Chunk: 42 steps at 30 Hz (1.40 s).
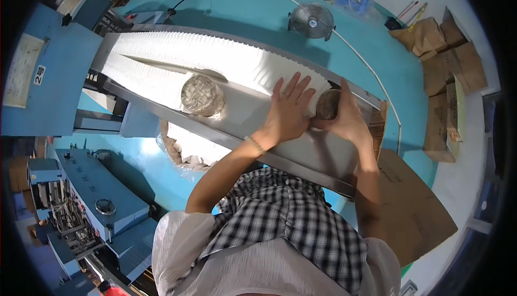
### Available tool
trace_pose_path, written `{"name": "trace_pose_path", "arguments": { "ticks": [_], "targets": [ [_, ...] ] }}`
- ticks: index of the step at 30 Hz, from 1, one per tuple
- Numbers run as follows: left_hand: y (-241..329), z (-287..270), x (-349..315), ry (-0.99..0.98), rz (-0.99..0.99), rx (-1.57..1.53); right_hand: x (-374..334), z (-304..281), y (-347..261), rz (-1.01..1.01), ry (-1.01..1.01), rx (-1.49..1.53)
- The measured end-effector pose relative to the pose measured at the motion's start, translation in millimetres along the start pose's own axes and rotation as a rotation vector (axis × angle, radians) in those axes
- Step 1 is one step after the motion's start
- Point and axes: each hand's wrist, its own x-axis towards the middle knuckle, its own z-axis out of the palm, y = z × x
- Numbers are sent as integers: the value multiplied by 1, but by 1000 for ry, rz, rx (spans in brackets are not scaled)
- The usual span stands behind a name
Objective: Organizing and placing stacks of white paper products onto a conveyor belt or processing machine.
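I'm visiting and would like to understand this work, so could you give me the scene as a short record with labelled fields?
Right hand: curled around a dark brown round block
Left hand: open, fingers spread over a long ribbed white row; contact unclear
Support: long grey metal trough
Also in trough: shiny, crinkled round block at the right end of a shorter ribbed white row
Beyond trough: round grey fan, blue-green floor

Viewed on my feed: left hand [291, 108], right of centre, back upward, fingers fanned toward the top; left forearm [225, 169], slanting up rightward. Right hand [349, 119], farther right, thumb and fingers curved in a grip; right forearm [368, 191], near vertical.
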Motion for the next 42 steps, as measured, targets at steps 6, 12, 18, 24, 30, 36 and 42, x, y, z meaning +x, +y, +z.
{"name": "trace_pose_path", "arguments": {
  "ticks": [6,12,18,24,30,36,42],
  "targets": [
    [-12,30,21,-56,60,81,-23,-26,-1,363,-200,-255],
    [-9,30,22,-111,58,130,6,-16,18,110,-265,-313],
    [-16,28,22,4,88,100,82,0,77,164,-480,-318],
    [-8,37,33,-21,109,95,89,72,101,357,-301,-414],
    [-14,15,23,-88,130,-16,73,96,118,501,164,292],
    [-165,-83,48,389,-67,276,41,74,59,411,360,947],
    [-329,-149,-9,410,-1054,732,39,70,35,475,268,912]
  ]
}}
